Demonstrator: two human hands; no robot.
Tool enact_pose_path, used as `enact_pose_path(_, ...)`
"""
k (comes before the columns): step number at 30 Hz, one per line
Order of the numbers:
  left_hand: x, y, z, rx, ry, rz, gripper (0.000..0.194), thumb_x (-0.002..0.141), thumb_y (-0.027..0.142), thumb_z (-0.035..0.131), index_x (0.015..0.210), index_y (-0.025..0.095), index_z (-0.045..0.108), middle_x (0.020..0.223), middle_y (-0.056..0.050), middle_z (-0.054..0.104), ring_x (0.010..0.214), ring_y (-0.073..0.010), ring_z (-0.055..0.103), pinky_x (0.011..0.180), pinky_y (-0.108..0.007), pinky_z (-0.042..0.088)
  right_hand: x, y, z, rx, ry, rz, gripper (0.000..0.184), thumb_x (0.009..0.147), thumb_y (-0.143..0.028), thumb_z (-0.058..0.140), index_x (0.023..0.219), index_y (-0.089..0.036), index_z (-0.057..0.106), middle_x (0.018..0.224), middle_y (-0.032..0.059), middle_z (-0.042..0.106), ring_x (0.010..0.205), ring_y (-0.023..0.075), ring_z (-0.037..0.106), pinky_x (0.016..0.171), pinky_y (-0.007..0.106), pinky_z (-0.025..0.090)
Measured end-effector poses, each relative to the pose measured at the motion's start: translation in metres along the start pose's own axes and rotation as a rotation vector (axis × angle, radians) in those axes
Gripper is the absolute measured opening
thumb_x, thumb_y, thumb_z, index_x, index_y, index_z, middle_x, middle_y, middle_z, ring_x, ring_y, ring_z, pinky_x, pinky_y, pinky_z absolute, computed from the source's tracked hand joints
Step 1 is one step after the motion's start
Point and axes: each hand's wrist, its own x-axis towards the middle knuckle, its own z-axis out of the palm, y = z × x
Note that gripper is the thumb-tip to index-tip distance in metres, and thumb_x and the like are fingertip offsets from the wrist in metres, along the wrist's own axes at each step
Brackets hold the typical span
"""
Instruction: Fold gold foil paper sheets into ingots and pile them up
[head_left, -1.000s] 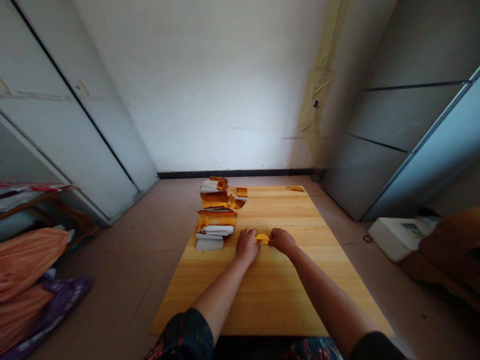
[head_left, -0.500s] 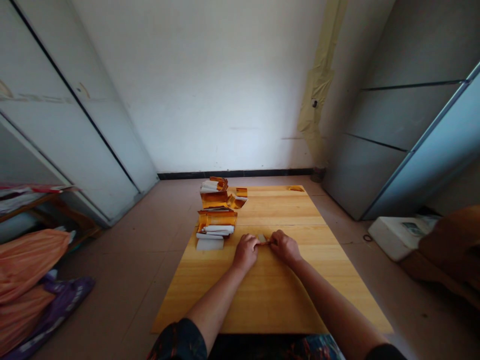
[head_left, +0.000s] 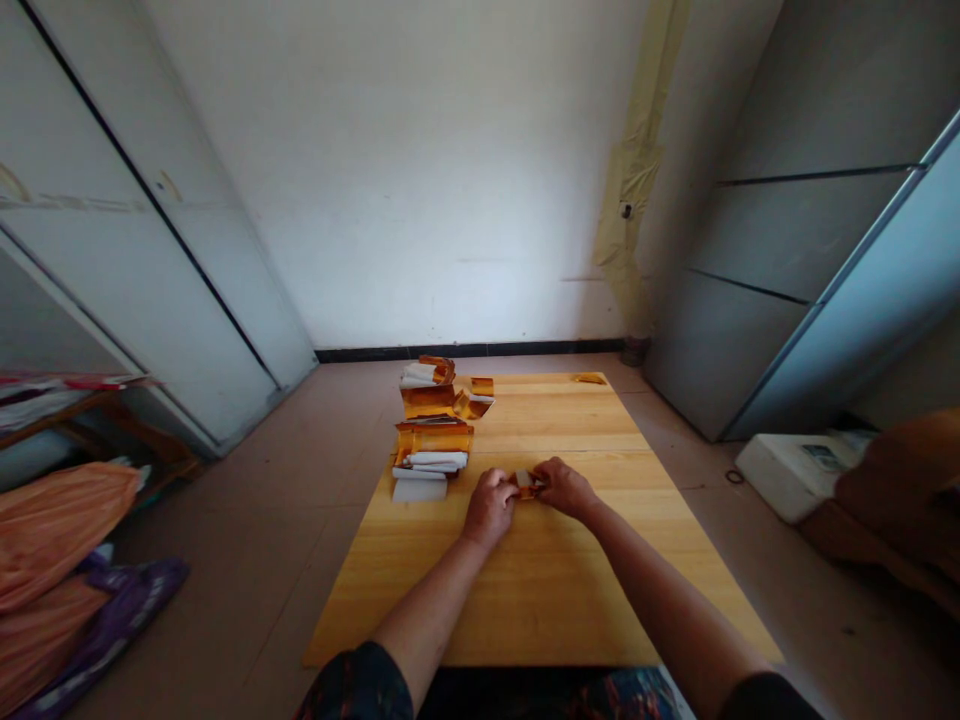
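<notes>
My left hand (head_left: 490, 507) and my right hand (head_left: 564, 488) meet on a light wooden tabletop (head_left: 540, 600). Between their fingertips is a small folded piece of gold-and-white paper (head_left: 526, 485), partly hidden by my fingers. Left of my hands lie stacked gold-foil paper strips (head_left: 433, 438) and a pile of white paper (head_left: 419, 489). Further back are more gold-and-white folded papers (head_left: 428, 400). A small gold paper piece (head_left: 590, 378) rests at the far edge of the table.
A white wall with a black skirting strip (head_left: 469, 351) stands behind the table, with tiled floor around it. Grey cabinet doors (head_left: 825, 270) rise at right, beside a white box (head_left: 795, 476). Orange cloth (head_left: 52, 540) and a purple bag (head_left: 112, 620) lie at left.
The paper between my hands has gone from a flat gold piece to a smaller folded piece showing gold and white. Both hands have stayed close together around it.
</notes>
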Motion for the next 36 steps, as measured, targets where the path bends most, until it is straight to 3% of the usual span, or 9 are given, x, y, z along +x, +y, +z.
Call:
enact_pose_path(6,-0.001,0.003,-0.003,0.031,-0.013,0.006,0.023,0.073,0.005,0.054,0.076,0.020,0.071,0.084,-0.005,0.054,0.087,-0.0172,0.049,0.077,-0.028,0.043,0.011,0.008,-0.009,0.157,-0.096,-0.079,0.027,0.070,-0.008,0.048,0.082,-0.019,0.070,0.084,0.0014,0.069,0.081,0.0150,0.060,0.069,0.021,0.041)
enact_pose_path(10,-0.001,0.002,-0.002,0.007,-0.001,0.013,0.024,0.073,0.004,0.053,0.077,0.019,0.071,0.085,-0.005,0.053,0.088,-0.0174,0.049,0.078,-0.029,0.043,0.016,0.012,-0.007,0.178,-0.068,-0.097,0.025,0.070,-0.010,0.053,0.084,-0.019,0.072,0.085,0.0017,0.070,0.080,0.0144,0.061,0.069,0.021,0.041)
enact_pose_path(13,-0.002,0.001,-0.001,-0.009,-0.007,0.002,0.023,0.072,0.005,0.053,0.078,0.020,0.071,0.089,-0.005,0.053,0.091,-0.0182,0.050,0.080,-0.030,0.045,0.018,0.011,-0.006,0.115,-0.063,-0.093,0.019,0.070,-0.013,0.058,0.081,-0.018,0.071,0.084,0.0027,0.069,0.077,0.0137,0.060,0.066,0.020,0.040)
enact_pose_path(19,-0.001,0.004,-0.004,-0.012,-0.018,-0.008,0.024,0.070,0.002,0.055,0.076,0.019,0.070,0.119,-0.008,0.052,0.106,-0.0215,0.048,0.094,-0.037,0.043,0.009,0.000,-0.007,-0.114,-0.020,-0.139,0.013,0.076,-0.020,0.058,0.086,-0.020,0.067,0.089,0.0017,0.066,0.077,0.0126,0.059,0.064,0.020,0.036)
enact_pose_path(27,-0.002,0.002,-0.012,0.044,-0.111,0.136,0.027,0.074,0.002,0.049,0.080,0.019,0.069,0.091,-0.006,0.061,0.091,-0.0190,0.052,0.082,-0.034,0.045,-0.007,-0.004,-0.003,-0.341,0.032,-0.281,0.017,0.086,-0.019,0.045,0.088,-0.017,0.062,0.091,0.0055,0.062,0.071,0.0124,0.057,0.059,0.020,0.034)
enact_pose_path(36,-0.010,0.008,-0.020,0.191,-0.162,0.221,0.021,0.081,0.008,0.045,0.080,0.019,0.063,0.085,-0.006,0.061,0.084,-0.0180,0.053,0.077,-0.030,0.043,-0.015,0.004,-0.002,-0.360,0.031,-0.429,0.020,0.089,-0.017,0.044,0.084,-0.015,0.063,0.086,0.0062,0.060,0.074,0.0131,0.054,0.064,0.021,0.036)
